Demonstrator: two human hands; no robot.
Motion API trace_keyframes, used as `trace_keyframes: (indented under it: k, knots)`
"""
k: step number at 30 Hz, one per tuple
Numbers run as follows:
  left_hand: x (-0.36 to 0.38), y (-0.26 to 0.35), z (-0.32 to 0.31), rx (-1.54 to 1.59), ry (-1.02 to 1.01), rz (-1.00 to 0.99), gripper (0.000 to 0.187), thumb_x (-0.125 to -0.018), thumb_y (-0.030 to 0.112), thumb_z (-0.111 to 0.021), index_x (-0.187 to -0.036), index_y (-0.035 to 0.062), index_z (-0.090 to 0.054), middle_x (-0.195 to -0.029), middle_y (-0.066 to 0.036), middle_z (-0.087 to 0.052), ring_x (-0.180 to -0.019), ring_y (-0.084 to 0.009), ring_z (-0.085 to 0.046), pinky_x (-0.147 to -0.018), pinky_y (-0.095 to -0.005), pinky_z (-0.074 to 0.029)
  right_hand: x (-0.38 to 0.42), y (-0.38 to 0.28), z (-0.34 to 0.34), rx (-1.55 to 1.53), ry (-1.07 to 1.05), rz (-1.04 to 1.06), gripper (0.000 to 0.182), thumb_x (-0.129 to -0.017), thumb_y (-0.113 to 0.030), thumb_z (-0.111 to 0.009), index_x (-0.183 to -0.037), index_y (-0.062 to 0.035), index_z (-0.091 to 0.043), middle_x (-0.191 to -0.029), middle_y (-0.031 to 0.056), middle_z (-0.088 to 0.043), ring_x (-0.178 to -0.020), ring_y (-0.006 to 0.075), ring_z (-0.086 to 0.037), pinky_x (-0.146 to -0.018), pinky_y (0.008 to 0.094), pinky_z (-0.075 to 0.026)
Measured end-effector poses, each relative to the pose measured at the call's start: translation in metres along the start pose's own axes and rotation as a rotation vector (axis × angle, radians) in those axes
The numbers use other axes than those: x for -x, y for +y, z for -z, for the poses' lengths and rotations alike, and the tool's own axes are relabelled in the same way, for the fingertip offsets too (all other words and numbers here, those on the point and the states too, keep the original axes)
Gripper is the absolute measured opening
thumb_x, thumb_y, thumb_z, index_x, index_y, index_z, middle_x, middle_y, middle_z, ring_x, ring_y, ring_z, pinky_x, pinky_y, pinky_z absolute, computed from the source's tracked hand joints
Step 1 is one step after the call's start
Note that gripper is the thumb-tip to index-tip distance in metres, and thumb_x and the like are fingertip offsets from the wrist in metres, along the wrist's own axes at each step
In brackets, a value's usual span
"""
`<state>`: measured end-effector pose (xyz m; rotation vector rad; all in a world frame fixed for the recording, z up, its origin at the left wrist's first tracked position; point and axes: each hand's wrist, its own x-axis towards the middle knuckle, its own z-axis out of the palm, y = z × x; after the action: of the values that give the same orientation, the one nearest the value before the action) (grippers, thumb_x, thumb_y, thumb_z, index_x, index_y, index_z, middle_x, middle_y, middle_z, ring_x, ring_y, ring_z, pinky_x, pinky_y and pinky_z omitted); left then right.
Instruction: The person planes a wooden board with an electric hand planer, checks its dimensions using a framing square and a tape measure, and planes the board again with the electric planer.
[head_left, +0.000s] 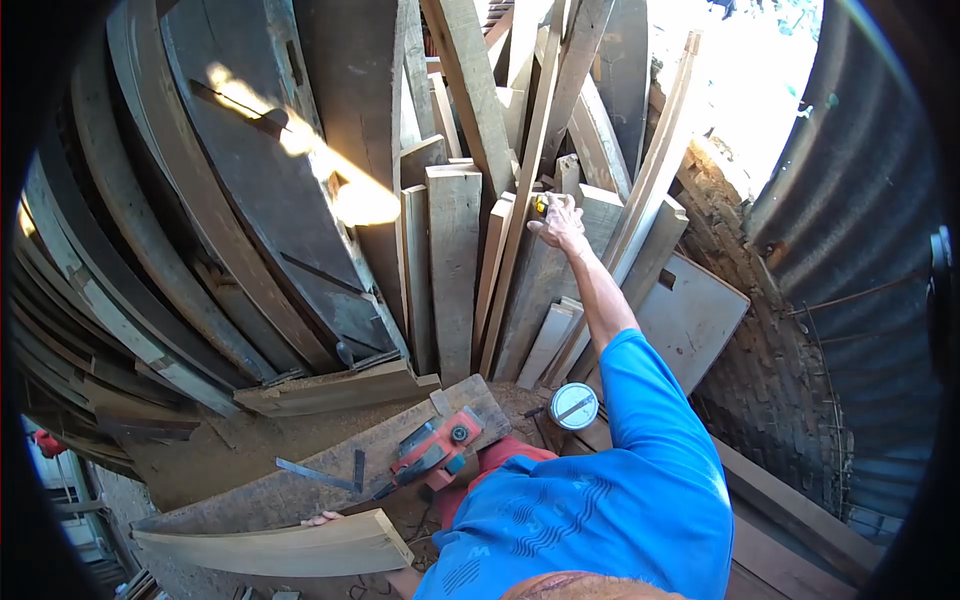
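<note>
My right hand is stretched out to the upright boards, its fingers closed around a small yellow and black tape measure at the top of a wide board. At lower left, fingertips of my left hand show over the far edge of a long pale board; the rest of that hand is hidden behind the wood. Just beyond that board lies a dusty plank bearing a red electric planer and a metal square.
Many boards lean upright ahead, with larger curved-looking planks to the left. A round tin stands near my right side. A brick wall and corrugated metal sheeting bound the right. More planks lie at lower right.
</note>
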<state>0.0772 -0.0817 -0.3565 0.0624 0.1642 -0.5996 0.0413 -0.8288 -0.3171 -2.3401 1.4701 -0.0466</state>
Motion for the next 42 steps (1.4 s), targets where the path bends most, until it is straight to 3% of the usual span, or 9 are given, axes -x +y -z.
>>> trace_keyframes:
  k: [5,11,21,25,27,30,33,39,42]
  knots:
    - [0.01,-0.004,-0.003,-0.019,0.039,-0.012,0.059,-0.106,0.059,-0.026,-0.087,0.016,-0.063,-0.083,-0.002,-0.062,-0.08,-0.0174,-0.054,-0.08,-0.036,-0.04,-0.037,0.011,-0.031,0.128,-0.083,0.079,0.09,-0.08,-0.062,-0.071,-0.155,-0.0268,-0.036,-0.162,0.022,-0.028,-0.139,0.0526,-0.037,-0.112,0.0606,-0.036]
    - [0.03,-0.002,-0.01,-0.049,0.058,-0.064,0.059,-0.106,0.06,-0.027,-0.084,0.0166,-0.061,-0.08,0.0,-0.06,-0.077,-0.0165,-0.052,-0.078,-0.0356,-0.039,-0.056,0.002,-0.039,0.075,-0.01,-0.102,0.061,-0.087,-0.048,-0.071,-0.142,-0.0336,-0.049,-0.148,0.0187,-0.044,-0.132,0.051,-0.046,-0.103,0.0646,-0.044]
    - [0.06,0.027,0.001,-0.048,-0.008,-0.064,0.059,-0.105,0.061,-0.028,-0.079,0.0176,-0.059,-0.074,0.002,-0.057,-0.072,-0.015,-0.049,-0.075,-0.0349,-0.038,-0.034,-0.004,-0.016,-0.129,0.176,-0.298,0.046,-0.092,-0.036,-0.06,-0.128,-0.0078,-0.055,-0.133,0.0217,-0.058,-0.119,0.0445,-0.06,-0.098,0.051,-0.051]
    - [0.071,0.042,-0.003,-0.021,-0.146,0.008,0.059,-0.105,0.061,-0.028,-0.077,0.018,-0.058,-0.071,0.003,-0.056,-0.07,-0.0144,-0.048,-0.074,-0.0346,-0.038,0.006,0.03,-0.023,-0.205,0.457,0.116,0.039,-0.092,-0.033,-0.054,-0.102,-0.0002,-0.072,-0.105,0.0225,-0.07,-0.096,0.0365,-0.068,-0.087,0.0454,-0.053]
    - [0.076,0.032,-0.023,0.144,-0.17,0.002,0.058,-0.103,0.065,-0.026,-0.068,0.0255,-0.049,-0.064,0.005,-0.044,-0.064,-0.0142,-0.036,-0.067,-0.0365,-0.034,0.033,0.037,-0.03,-0.409,0.208,0.314,0.036,-0.095,-0.033,-0.056,-0.099,-0.0004,-0.07,-0.096,0.019,-0.068,-0.089,0.0288,-0.067,-0.075,0.0415,-0.054]
    - [0.097,0.042,-0.027,0.128,-0.319,-0.034,0.066,-0.104,0.067,-0.023,-0.079,0.0198,-0.063,-0.083,-0.002,-0.065,-0.081,-0.0173,-0.055,-0.08,-0.0362,-0.041,0.138,0.013,-0.07,-0.813,-0.137,0.351,0.033,-0.1,-0.035,-0.058,-0.114,-0.0045,-0.06,-0.098,0.0047,-0.06,-0.09,0.0156,-0.061,-0.066,0.0322,-0.054]
    - [0.168,0.056,-0.022,0.122,-0.182,-0.231,0.068,-0.104,0.065,-0.026,-0.104,0.0144,-0.07,-0.1,-0.006,-0.071,-0.1,-0.0202,-0.062,-0.093,-0.0382,-0.044,0.261,-0.07,-0.077,-1.522,-0.797,0.021,0.037,-0.098,-0.036,-0.06,-0.121,-0.0081,-0.06,-0.107,0.0073,-0.064,-0.091,0.0204,-0.065,-0.069,0.0334,-0.056]
    - [0.234,0.033,-0.058,-0.005,-0.161,-0.533,0.055,-0.106,0.057,-0.035,-0.148,0.0242,-0.047,-0.119,-0.007,-0.066,-0.108,-0.0251,-0.062,-0.096,-0.0466,-0.045,0.451,-0.208,-0.114,-1.287,-1.489,0.155,0.053,-0.091,-0.044,-0.068,-0.128,-0.0073,-0.058,-0.106,0.0088,-0.068,-0.089,0.0224,-0.067,-0.068,0.0367,-0.057]
    - [0.257,0.033,-0.047,0.0,-0.278,-0.586,0.08,-0.092,0.067,-0.044,-0.154,0.0166,-0.039,-0.126,-0.016,-0.06,-0.112,-0.0328,-0.06,-0.096,-0.0512,-0.046,0.512,-0.251,-0.13,-1.234,-1.771,0.352,0.056,-0.09,-0.045,-0.069,-0.127,-0.0045,-0.057,-0.107,0.0112,-0.069,-0.086,0.0224,-0.068,-0.062,0.0326,-0.055]
